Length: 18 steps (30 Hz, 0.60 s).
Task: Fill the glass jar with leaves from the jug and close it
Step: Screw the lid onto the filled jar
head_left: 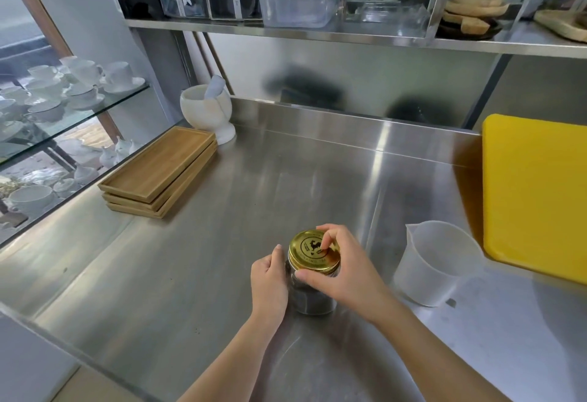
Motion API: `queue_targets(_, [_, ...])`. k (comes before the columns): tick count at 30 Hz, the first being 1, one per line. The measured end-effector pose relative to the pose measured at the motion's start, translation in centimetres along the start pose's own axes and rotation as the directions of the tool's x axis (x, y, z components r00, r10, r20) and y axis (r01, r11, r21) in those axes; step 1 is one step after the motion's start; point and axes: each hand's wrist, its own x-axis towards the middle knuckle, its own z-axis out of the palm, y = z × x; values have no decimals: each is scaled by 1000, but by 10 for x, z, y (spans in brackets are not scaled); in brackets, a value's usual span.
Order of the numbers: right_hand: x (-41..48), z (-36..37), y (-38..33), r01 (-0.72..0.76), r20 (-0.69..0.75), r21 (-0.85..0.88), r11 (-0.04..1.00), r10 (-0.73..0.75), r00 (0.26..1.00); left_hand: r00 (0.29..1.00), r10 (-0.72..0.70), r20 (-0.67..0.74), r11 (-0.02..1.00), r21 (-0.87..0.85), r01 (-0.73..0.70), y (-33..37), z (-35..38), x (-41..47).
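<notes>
A glass jar (313, 298) full of dark leaves stands upright on the steel counter (190, 258), near its front. A gold lid (309, 249) with a black emblem sits on the jar's mouth. My left hand (270, 284) wraps the jar's left side. My right hand (344, 263) grips the lid, fingers on its far rim and thumb on its near rim. To the right stands a translucent white plastic jug (436, 263), upright, its spout pointing left; no leaves show inside it.
A stack of wooden trays (158, 169) lies at the back left, with a white mortar and pestle (208, 109) behind it. A yellow cutting board (536, 192) leans at the right. Overhead, a steel shelf (286, 28) holds plastic boxes. White cups sit behind glass at the left.
</notes>
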Motion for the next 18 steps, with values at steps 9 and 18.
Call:
queue_targets(9, [5, -12, 0, 80, 170, -44, 996, -71, 983, 999, -7, 43, 998, 62, 5, 6, 1, 0])
queue_targets(18, [10, -7, 3, 113, 75, -214, 970, -100, 992, 998, -39, 50, 996, 88, 34, 7, -1, -3])
